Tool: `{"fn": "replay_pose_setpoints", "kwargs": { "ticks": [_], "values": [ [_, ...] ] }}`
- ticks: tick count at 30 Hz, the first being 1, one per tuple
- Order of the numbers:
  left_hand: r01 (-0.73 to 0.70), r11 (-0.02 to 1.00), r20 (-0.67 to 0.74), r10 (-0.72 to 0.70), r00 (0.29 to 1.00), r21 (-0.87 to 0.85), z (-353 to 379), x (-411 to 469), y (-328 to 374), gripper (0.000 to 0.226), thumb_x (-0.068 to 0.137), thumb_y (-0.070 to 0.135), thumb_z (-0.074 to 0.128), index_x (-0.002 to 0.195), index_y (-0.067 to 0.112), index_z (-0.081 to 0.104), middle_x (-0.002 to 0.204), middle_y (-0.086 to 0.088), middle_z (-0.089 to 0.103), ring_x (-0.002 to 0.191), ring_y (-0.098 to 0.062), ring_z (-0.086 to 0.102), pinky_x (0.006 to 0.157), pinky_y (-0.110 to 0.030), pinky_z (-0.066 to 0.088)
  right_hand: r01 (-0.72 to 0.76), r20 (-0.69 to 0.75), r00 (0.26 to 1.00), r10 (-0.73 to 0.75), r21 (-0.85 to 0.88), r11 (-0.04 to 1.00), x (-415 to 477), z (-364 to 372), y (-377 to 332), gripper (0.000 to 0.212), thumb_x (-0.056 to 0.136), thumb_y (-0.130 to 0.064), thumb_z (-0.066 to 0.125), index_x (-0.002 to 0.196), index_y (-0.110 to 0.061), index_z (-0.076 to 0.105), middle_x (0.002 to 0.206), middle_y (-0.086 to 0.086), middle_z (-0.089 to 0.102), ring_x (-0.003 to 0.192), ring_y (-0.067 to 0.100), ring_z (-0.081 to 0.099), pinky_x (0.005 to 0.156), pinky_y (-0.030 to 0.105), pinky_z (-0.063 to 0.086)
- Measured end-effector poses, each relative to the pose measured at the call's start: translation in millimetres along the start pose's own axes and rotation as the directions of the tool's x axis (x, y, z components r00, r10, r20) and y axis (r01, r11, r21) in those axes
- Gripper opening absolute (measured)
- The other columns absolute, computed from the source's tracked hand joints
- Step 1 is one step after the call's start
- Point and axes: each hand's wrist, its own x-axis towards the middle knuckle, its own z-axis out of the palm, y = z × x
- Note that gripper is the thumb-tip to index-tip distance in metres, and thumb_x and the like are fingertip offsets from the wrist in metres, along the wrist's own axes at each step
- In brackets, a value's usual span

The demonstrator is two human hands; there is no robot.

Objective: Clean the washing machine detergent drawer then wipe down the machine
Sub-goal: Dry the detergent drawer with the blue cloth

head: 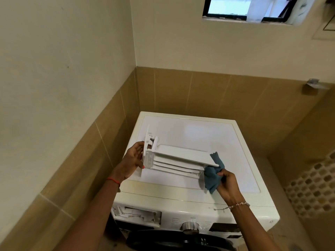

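Washer top (199, 134): left grip (133, 159) clasps drawer (181, 156) front; right grip (227, 183) pinches blue cloth (212, 180) at drawer end.

A home wash corner, either a small tiled bathroom or a utility nook. A white front-loading washing machine (199, 134) stands pushed into the corner where two walls meet, its round dial (190, 227) and dark door (172, 240) facing out. Tan tiles (208, 91) cover the lower walls, with plain cream paint above. A small black-framed window (228, 6) sits high on the far wall. Low at the right is a patch of pebble-like mosaic tiling (313, 187) — and higher up, a metal bracket (310, 86) is fixed to the tiles.
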Motion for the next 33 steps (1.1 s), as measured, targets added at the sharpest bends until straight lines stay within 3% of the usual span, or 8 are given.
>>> {"fn": "replay_pose_setpoints", "kwargs": {
  "ticks": [6,10,15,18,22,26,29,33],
  "values": [
    [0.027,0.994,0.109,-0.039,0.993,0.107,-8.0,-1.8,3.3,0.083,0.044,-0.02,0.061,0.114,0.021,0.046,0.119,-0.001,0.054,0.118,-0.02,0.048,0.075,-0.022,0.056,0.172,-0.164,0.974,-0.154,0.106,0.979,7.7,-11.8,-8.6,0.015,0.071,0.002,0.041,0.076,-0.008,0.051,0.082,0.008,0.05,0.077,0.022,0.05,0.056,0.029,0.05],
    [0.037,0.997,0.124,-0.046,0.991,0.071,-5.3,-6.0,3.3,0.071,0.05,-0.015,0.049,0.111,0.021,0.048,0.113,0.001,0.056,0.106,-0.013,0.053,0.066,-0.018,0.054,0.466,-0.274,0.821,-0.501,-0.187,0.865,-20.0,11.2,-42.3,0.022,0.073,0.01,0.04,0.069,-0.007,0.053,0.074,0.004,0.049,0.08,0.024,0.046,0.057,0.025,0.038],
    [0.074,0.989,0.025,-0.072,0.997,-0.124,4.6,-6.9,8.8,0.04,0.065,0.0,0.044,0.103,0.009,0.055,0.094,-0.001,0.067,0.086,-0.012,0.057,0.065,-0.017,0.047,0.683,0.105,0.677,-0.728,-0.459,0.569,-49.0,62.5,-53.9,0.02,0.09,-0.001,0.046,0.087,-0.005,0.065,0.063,0.014,0.058,0.044,0.014,0.052,0.037,0.016,0.037],
    [0.055,0.991,-0.08,-0.066,0.995,-0.124,11.3,-4.3,12.7,0.03,0.096,0.014,0.032,0.105,0.009,0.06,0.086,0.004,0.07,0.086,-0.012,0.056,0.073,-0.021,0.041,0.732,0.279,0.603,-0.747,-0.566,0.38,-41.4,94.8,-31.1,0.027,0.087,-0.004,0.046,0.104,-0.011,0.066,0.084,0.016,0.068,0.069,0.023,0.065,0.061,0.038,0.057],
    [0.107,0.994,-0.138,-0.111,0.984,-0.031,16.8,-0.8,14.8,0.04,0.099,0.037,0.033,0.128,0.016,0.05,0.117,-0.001,0.062,0.11,-0.015,0.055,0.099,-0.03,0.039,0.696,0.538,0.596,-0.596,-0.716,0.05,-28.6,141.7,7.0,0.049,0.084,-0.022,0.034,0.125,-0.01,0.056,0.131,0.01,0.057,0.131,0.03,0.043,0.11,0.054,0.027],
    [0.132,0.99,-0.14,-0.124,0.982,0.053,22.6,0.8,17.1,0.031,0.098,0.042,0.033,0.121,0.028,0.05,0.107,0.009,0.063,0.103,-0.007,0.056,0.097,-0.025,0.04,0.609,0.692,0.617,-0.375,-0.722,-0.33,-24.1,171.5,30.9,0.045,0.093,-0.025,0.032,0.134,-0.014,0.048,0.135,0.009,0.053,0.135,0.029,0.035,0.111,0.052,0.019],
    [0.137,0.987,-0.154,-0.124,0.98,0.078,27.7,0.8,19.1,0.028,0.098,0.039,0.034,0.117,0.029,0.052,0.101,0.011,0.062,0.095,-0.002,0.055,0.082,-0.018,0.041,0.649,0.673,0.564,-0.479,-0.719,-0.247,-24.8,180.6,27.2,0.043,0.094,-0.024,0.032,0.126,-0.007,0.054,0.117,0.014,0.064,0.109,0.032,0.057,0.089,0.038,0.044],
    [0.162,0.977,-0.206,-0.132,0.97,0.138,31.6,3.3,19.1,0.037,0.098,0.044,0.03,0.126,0.026,0.047,0.108,0.005,0.056,0.094,-0.006,0.051,0.092,-0.024,0.033,0.654,0.564,0.57,-0.598,-0.751,-0.084,-28.0,192.3,21.3,0.044,0.095,-0.026,0.033,0.131,-0.004,0.047,0.122,0.015,0.06,0.106,0.03,0.059,0.081,0.03,0.046]
  ]
}}
